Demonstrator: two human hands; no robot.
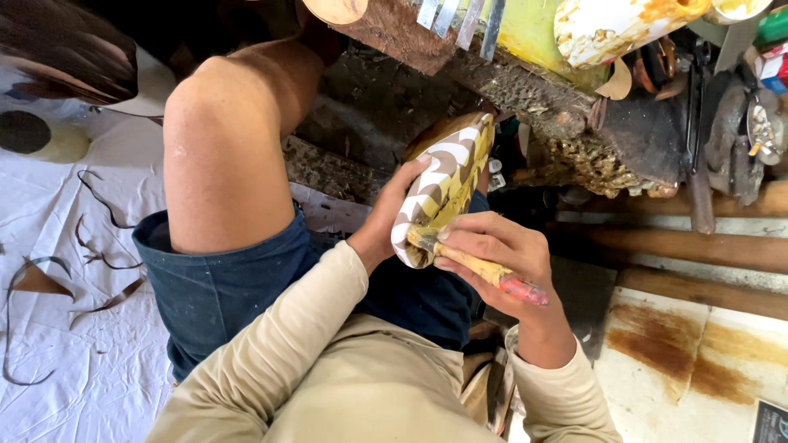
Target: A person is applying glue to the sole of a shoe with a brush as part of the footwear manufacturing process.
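Head view: the left hand point(384, 220) grips a carved wooden piece point(443, 184) from the side, its fingers curled round the edge; the piece is painted with brown and white wavy bands over yellow, and it stands tilted above the lap, between the raised bare knee point(222, 139) and the cluttered counter point(640, 139). The right hand point(492, 250) pinches a paintbrush point(484, 269) with a yellow-smeared handle and a red end, fingers pressed together round the handle; the brush's bristle end touches the lower edge of the carved piece.

At the top right edge, small red, green and white packages point(770, 49) lie crowded among dark tools; their shapes are partly cut off. A white and yellow paint-stained object point(624, 25) sits above the counter's rough, crusted front. In the bottom right corner a small dark label point(771, 422) lies on the stained white board point(706, 361).

To the left a white sheet point(74, 328) covers the floor, scattered with thin dark curled strips point(98, 246). Wooden beams point(698, 246) run beside the right hand
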